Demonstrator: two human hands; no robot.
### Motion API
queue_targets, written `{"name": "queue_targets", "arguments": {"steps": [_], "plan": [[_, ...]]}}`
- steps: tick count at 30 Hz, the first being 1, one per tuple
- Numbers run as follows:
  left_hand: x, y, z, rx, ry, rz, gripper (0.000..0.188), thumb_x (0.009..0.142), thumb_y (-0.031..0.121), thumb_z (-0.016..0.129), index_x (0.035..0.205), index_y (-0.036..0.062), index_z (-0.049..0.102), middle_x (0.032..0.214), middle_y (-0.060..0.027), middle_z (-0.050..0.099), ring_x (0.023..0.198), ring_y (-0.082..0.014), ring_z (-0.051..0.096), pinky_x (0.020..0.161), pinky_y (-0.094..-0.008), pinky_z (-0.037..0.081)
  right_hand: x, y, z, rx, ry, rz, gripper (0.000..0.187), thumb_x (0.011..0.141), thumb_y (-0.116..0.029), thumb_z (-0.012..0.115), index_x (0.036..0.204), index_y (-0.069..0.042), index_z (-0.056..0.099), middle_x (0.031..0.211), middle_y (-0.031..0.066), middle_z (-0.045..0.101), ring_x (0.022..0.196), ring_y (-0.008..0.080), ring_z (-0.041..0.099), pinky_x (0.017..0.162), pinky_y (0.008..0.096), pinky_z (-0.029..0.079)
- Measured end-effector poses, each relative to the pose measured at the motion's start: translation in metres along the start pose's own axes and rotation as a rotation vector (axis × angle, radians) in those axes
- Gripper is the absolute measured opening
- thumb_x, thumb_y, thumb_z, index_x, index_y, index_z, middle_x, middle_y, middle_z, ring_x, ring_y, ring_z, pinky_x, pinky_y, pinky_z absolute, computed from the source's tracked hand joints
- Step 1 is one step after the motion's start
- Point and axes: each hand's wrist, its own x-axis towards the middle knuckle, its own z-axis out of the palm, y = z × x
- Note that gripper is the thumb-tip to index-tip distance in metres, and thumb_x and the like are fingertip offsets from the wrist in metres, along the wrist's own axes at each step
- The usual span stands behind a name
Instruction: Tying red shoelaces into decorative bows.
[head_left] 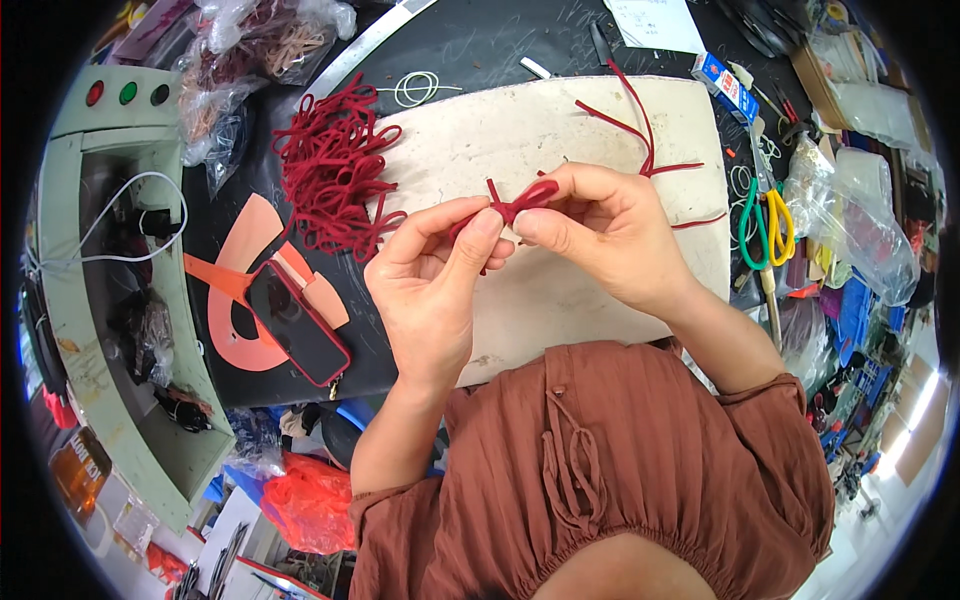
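Note:
Between both my hands, above a pale board (450,140), is a small dark red cord bow (541,193). My left hand (432,285) pinches the left side of the bow between thumb and fingers. On the other side my right hand (610,240) is closed on the right loop, thumb against forefinger. The two hands nearly meet at the knot, and fingertips hide part of it. To the left of the board lies a heaped pile of dark red looped cords (335,170). Loose dark red cord lengths (648,135) rest on the board's right part.
A phone in a red case (300,325) lies at left over peach-coloured cut pieces (245,250). Scissors with green and yellow handles (779,230) and a blue box (726,88) sit at right. A grey-green machine housing (120,100) borders the table's left side.

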Motion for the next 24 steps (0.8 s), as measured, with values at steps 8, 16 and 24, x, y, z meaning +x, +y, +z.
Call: {"name": "queue_targets", "arguments": {"steps": [8,16,24], "plan": [[-0.002,0.0,-0.008,-0.378,-0.114,-0.308,0.016,0.083,0.005,0.058,0.097,-0.0034,0.058,0.081,-0.0081,0.061,0.066,-0.0118,0.058,0.058,-0.0204,0.044,-0.001,0.007,0.001,-0.198,0.101,-0.221,0.01,0.076,-0.007,0.064,0.084,-0.001,0.063,0.079,0.0037,0.06,0.072,0.0081,0.056,0.062,0.0208,0.044],[-0.001,-0.003,-0.005,-0.07,-0.001,0.027,0.014,0.086,0.008,0.054,0.095,-0.0018,0.057,0.081,-0.0061,0.058,0.071,-0.012,0.054,0.067,-0.0243,0.044,0.0,0.002,0.003,-0.217,0.063,-0.147,0.01,0.078,-0.009,0.062,0.083,0.0,0.062,0.076,0.0052,0.058,0.07,0.0098,0.054,0.062,0.023,0.043],[0.0,-0.013,0.001,-0.05,0.068,0.253,0.014,0.09,0.012,0.047,0.087,-0.0014,0.052,0.088,-0.0084,0.057,0.075,-0.0106,0.054,0.069,-0.0236,0.045,-0.001,-0.001,0.009,-0.249,0.026,-0.224,0.012,0.079,-0.009,0.059,0.075,0.002,0.055,0.073,0.0065,0.052,0.065,0.0124,0.05,0.06,0.0251,0.041]]}}
